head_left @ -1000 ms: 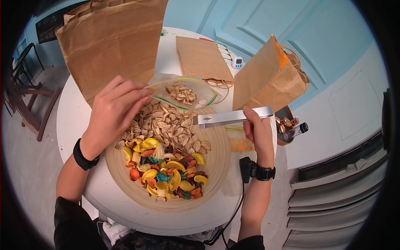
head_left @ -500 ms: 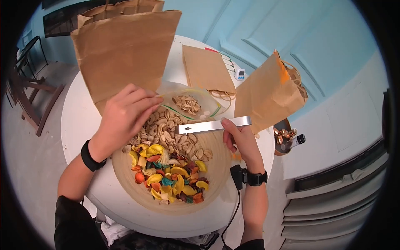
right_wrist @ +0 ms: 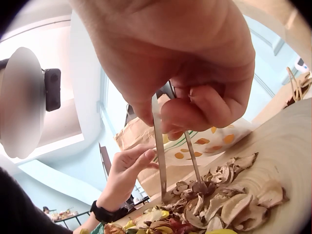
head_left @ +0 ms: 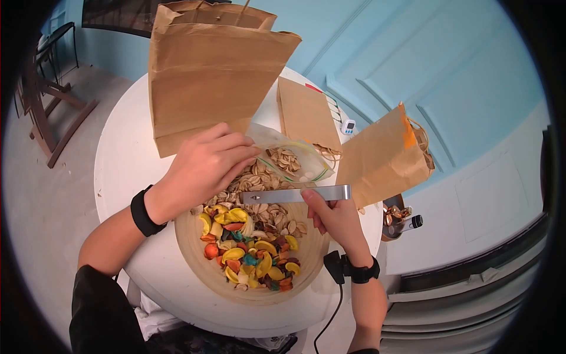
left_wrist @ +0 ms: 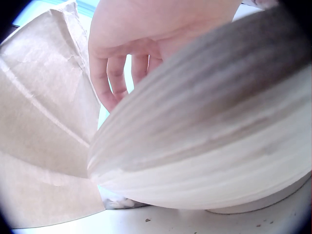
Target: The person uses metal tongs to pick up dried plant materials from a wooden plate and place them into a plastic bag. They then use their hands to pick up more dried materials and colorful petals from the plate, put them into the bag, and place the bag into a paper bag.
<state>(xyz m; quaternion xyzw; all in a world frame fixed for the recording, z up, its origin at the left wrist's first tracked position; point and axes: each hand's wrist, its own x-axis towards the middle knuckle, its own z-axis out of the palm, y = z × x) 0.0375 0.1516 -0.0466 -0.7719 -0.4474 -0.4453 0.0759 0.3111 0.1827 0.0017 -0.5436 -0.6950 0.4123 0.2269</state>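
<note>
My left hand (head_left: 206,162) pinches the left edge of a clear zip bag (head_left: 266,134), its mouth parted over the bowl's far side. Beige dried pieces lie inside the bag. My right hand (head_left: 339,224) grips metal tongs (head_left: 289,195). In the right wrist view the parted tips of the tongs (right_wrist: 160,151) reach down among beige dried petals (right_wrist: 219,204). These fill the far part of the wide wooden bowl (head_left: 191,253). Yellow, orange and teal potpourri (head_left: 253,259) covers the nearer part. The bowl's outer wall (left_wrist: 219,141) fills much of the left wrist view, hiding the left fingertips.
A tall paper bag (head_left: 212,76) stands behind the left hand. Another paper bag (head_left: 306,112) lies flat at the back, beside a small timer (head_left: 348,126). At right sits a third paper bag (head_left: 374,165), with a dark-capped bottle (head_left: 411,223) beyond the table edge.
The tongs have moved left and lower, from beside the zip bag to over the beige petals. My left hand keeps its pinch on the bag. The head view has shifted.
</note>
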